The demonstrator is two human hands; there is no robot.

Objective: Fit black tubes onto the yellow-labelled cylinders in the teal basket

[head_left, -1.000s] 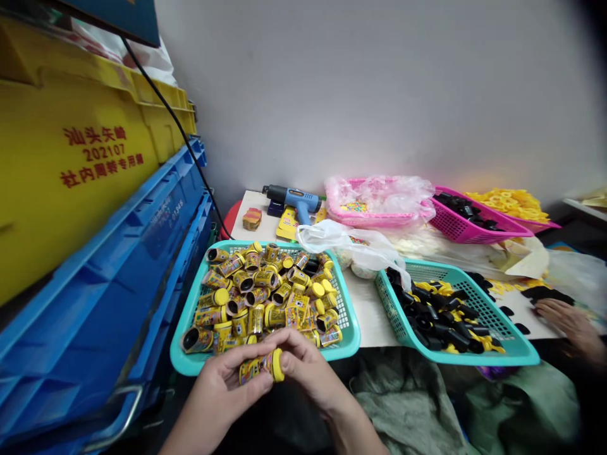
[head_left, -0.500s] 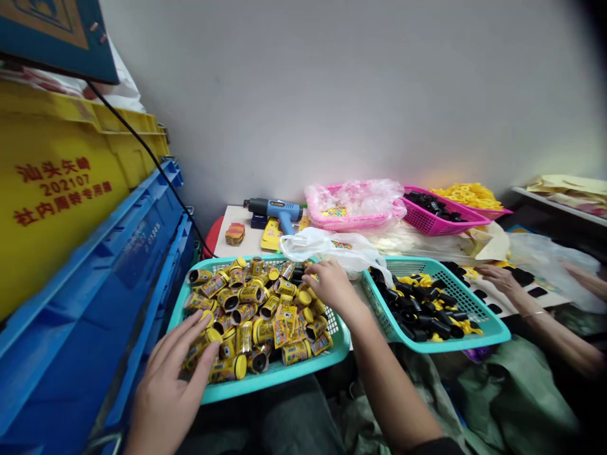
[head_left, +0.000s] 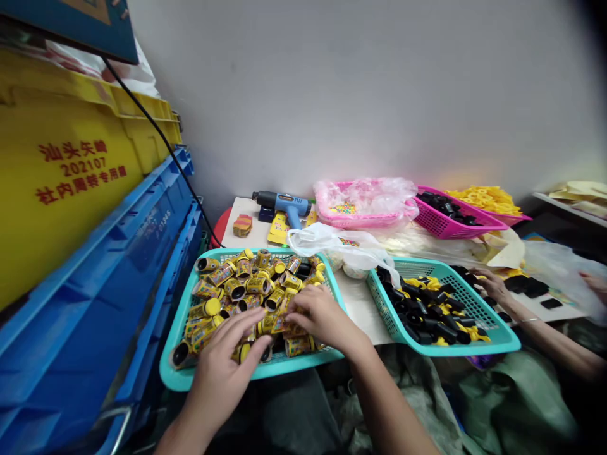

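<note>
Jars want a light touch

Small yellow jars lie heaped in the left teal basket, some capped in yellow, others turned with a dark open end showing. Both hands are at the near side of the heap. The left hand is spread over it, thumb and fingers parted, closed on nothing that shows. The right hand is curled low among the jars, just right of it; whether it grasps one cannot be told, as its fingers cover the spot.

Good handling here probably rests on the fingertips: pinching a single jar around its body, clear of the cap, and lifting it straight up so that its neighbours do not roll. The spread left hand could serve as a soft fence (a flat palm would likely press too many at once). Loose printed cards lie beside the right fingers, and a careless drag might crease or bury them. The near rim is low and close to both wrists, so a jar nudged hard towards it could tip over the edge.
</note>
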